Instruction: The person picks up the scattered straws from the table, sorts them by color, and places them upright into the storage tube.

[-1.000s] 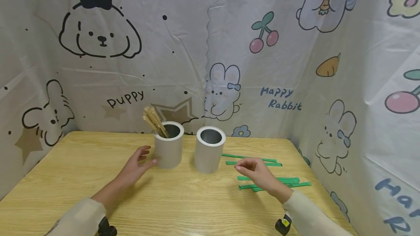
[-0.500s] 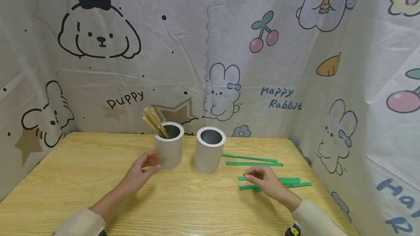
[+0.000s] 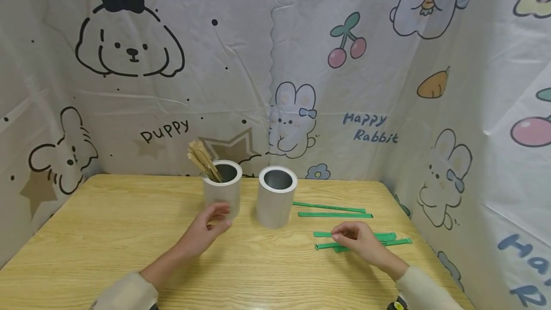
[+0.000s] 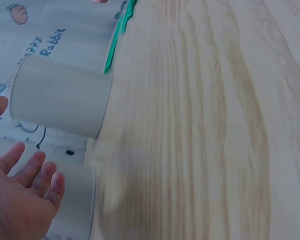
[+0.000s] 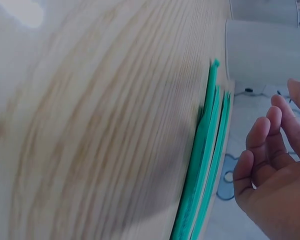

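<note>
Left hand point(image 3: 201, 233): loosely spread, at seven o'clock from the left cylindrical holder point(image 3: 221, 193); contact unclear.
Right hand point(image 3: 360, 242): fingers relaxed, over slim green packets point(image 3: 386, 237) on wooden table point(image 3: 107, 233).
Brown packets point(image 3: 200, 158): inside left cylindrical holder, leaning toward eleven o'clock.
Right cylindrical holder point(image 3: 275, 207): ten o'clock from right hand.

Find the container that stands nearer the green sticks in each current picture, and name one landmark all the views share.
Head: the container is midway across, below mid-height, the right one of the pair.
Left wrist: at the left, turned sideways, the upper one of the pair.
Right wrist: at the upper right, cut by the picture's right edge, the lower one of the pair.
Shared landmark: the green sticks.
</note>
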Demonstrator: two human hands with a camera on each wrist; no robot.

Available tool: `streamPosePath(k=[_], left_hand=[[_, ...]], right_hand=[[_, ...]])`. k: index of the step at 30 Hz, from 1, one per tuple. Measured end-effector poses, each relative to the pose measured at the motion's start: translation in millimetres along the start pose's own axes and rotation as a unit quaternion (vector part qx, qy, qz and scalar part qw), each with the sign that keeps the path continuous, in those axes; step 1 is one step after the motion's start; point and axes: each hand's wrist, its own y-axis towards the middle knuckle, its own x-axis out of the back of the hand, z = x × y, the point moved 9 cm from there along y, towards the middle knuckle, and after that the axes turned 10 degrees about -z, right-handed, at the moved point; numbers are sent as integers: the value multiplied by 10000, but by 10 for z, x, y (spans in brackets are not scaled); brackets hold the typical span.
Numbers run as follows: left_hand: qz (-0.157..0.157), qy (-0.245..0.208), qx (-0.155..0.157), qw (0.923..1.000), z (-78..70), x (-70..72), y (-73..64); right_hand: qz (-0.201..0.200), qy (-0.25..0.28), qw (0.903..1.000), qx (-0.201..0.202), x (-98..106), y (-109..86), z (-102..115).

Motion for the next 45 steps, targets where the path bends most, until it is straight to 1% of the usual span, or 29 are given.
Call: streamPosePath(k=[2, 5, 9, 12, 16, 19, 25, 28, 31, 35, 38, 42, 45], left_hand=[[81, -1, 63, 9999, 5, -94, 9], [66, -20, 121, 9999, 8, -214, 36], [4, -180, 109, 9998, -1, -333, 91], [-33, -346, 73, 9994, -11, -410, 139], [-98, -513, 44, 9986, -22, -527, 207], [-201, -532, 25, 9984, -14, -610, 258], [-391, -468, 6, 9981, 49, -766, 365], [-460, -407, -95, 9981, 38, -823, 415], [-502, -341, -93, 9981, 31, -871, 470], [-471, -407, 161, 9979, 75, -936, 542], [-403, -535, 342, 9972, 105, -989, 590], [-368, -819, 567, 9943, 128, -1037, 647], [-329, -1018, 668, 9920, 135, -1054, 675]], right_hand=[[-45, -27, 9999, -103, 51, -10, -50], [-126, -64, 9996, -236, 130, -17, -120], [-215, -163, 9995, -179, 194, -13, -161], [-225, -198, 9995, -110, 211, -20, -188], [-198, -198, 9995, -112, 229, -38, -234], [-214, -220, 9995, -90, 258, -45, -248], [-246, -236, 9992, -207, 312, -45, -277], [-212, -208, 9993, -226, 318, -46, -284], [-208, -234, 9993, -205, 317, -38, -283], [-162, -309, 9993, -115, 308, -21, -267], [-65, -312, 9995, -18, 304, -22, -252], [15, -343, 9994, 3, 304, -30, -264], [85, -478, 9988, -49, 302, -35, -297]])
